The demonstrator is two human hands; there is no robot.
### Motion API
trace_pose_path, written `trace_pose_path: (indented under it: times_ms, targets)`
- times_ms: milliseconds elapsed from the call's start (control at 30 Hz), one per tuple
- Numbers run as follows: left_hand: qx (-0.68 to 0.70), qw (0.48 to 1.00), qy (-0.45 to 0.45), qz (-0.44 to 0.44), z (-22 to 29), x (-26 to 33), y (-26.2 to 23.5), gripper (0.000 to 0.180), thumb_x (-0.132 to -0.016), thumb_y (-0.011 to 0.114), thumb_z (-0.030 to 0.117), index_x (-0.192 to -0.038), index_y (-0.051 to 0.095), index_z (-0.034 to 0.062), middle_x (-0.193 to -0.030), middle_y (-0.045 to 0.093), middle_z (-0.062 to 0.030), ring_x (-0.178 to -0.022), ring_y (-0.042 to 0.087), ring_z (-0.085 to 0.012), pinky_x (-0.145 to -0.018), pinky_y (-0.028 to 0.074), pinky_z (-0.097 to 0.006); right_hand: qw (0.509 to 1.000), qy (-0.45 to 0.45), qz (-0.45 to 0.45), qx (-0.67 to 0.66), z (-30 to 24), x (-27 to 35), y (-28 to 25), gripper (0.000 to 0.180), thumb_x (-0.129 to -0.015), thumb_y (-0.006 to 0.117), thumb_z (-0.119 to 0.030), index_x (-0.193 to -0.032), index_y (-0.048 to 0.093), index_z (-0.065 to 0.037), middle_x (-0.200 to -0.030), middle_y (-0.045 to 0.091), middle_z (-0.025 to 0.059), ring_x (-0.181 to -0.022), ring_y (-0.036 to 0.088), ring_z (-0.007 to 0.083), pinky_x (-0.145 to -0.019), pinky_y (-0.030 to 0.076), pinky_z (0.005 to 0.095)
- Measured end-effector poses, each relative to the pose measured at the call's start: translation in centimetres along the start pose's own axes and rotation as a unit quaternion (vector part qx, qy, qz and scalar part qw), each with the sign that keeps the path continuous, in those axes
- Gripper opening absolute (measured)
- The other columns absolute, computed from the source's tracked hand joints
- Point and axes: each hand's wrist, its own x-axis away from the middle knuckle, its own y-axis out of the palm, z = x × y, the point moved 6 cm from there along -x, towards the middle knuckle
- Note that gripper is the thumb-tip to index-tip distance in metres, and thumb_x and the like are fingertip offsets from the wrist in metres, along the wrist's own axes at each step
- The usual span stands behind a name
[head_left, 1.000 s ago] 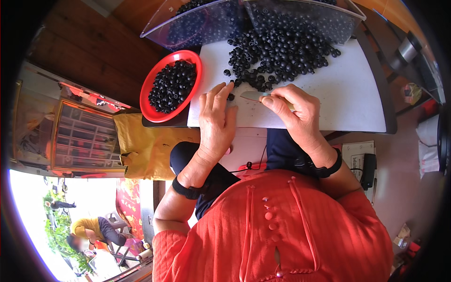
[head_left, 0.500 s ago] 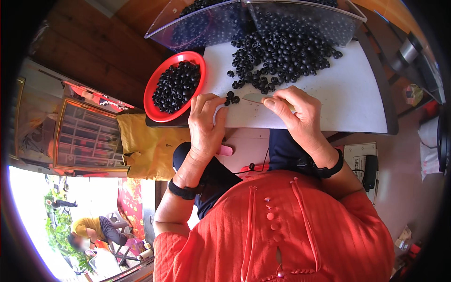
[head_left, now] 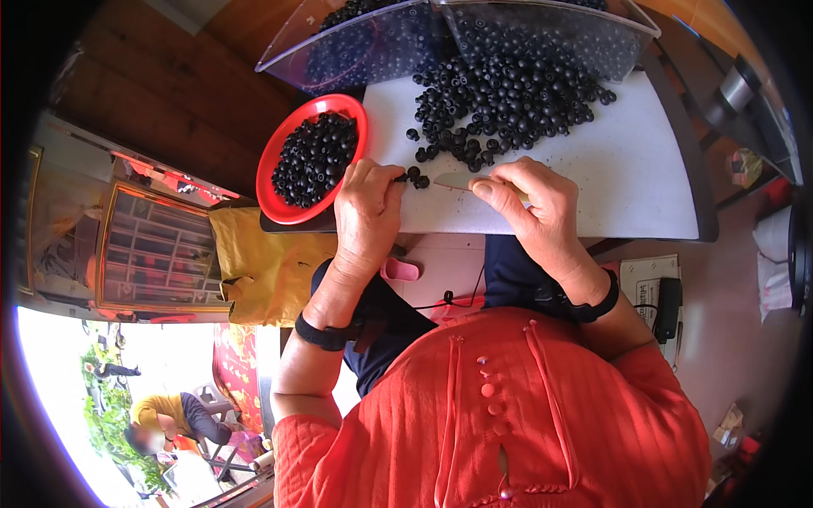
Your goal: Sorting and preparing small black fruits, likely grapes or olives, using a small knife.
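My left hand [head_left: 366, 203] is closed at the near left of the white board [head_left: 635, 182], thumb and forefinger pinching a small round black piece, mostly hidden by the fingertips. Just right of them lie a few loose black pieces [head_left: 417, 176], round like beads with holes. In my right hand [head_left: 533, 196] is a small knife [head_left: 456, 180]; its blade points left toward those pieces, a short gap away. The fingers wrap its pale handle. Beyond both hands spreads a big heap of black pieces [head_left: 517, 106]. A red bowl [head_left: 265, 182] full of them stands left of my left hand.
Two clear plastic bins [head_left: 550, 38] holding more black pieces stand at the board's far side. A yellow sack [head_left: 267, 262] hangs or lies left of my knees. On the floor at right is a white box [head_left: 648, 288]. Another person [head_left: 174, 415] sits outside at lower left.
My left hand has drawn slightly left, and the gap between its thumb and forefinger has narrowed. The knife stays close to the same spot, its blade tilted a little differently.
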Motion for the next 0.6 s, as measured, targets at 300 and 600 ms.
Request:
trace_pose_path:
  times_ms: [300,600]
  targets:
    - [-0.031,0.998,0.043,-0.045,1.0,-0.1,-0.9,0.022,-0.079,0.068,-0.007,-0.098,0.073,0.0024,-0.093,0.063,-0.0124,-0.091,0.062,-0.0344,-0.078,0.052,-0.044,1.000,-0.018,-0.001,0.015,-0.1,-0.1,0.0,0.015,-0.089,0.081,-0.015,-0.083,0.072,-0.003,-0.072,0.068,0.0069,-0.059,0.063,0.0211,-0.054,0.048,0.0342]
    - [0.002,0.998,-0.066,0.003,-0.3,0.4,-0.4,0.012,-0.082,0.072,-0.001,-0.094,0.072,0.0006,-0.088,0.063,-0.0133,-0.088,0.063,-0.0332,-0.076,0.052,-0.042,1.000,-0.025,0.009,0.010,-0.1,0.1,0.1,0.014,-0.088,0.081,-0.015,-0.084,0.073,-0.004,-0.072,0.068,0.0064,-0.060,0.063,0.0217,-0.054,0.048,0.0342]
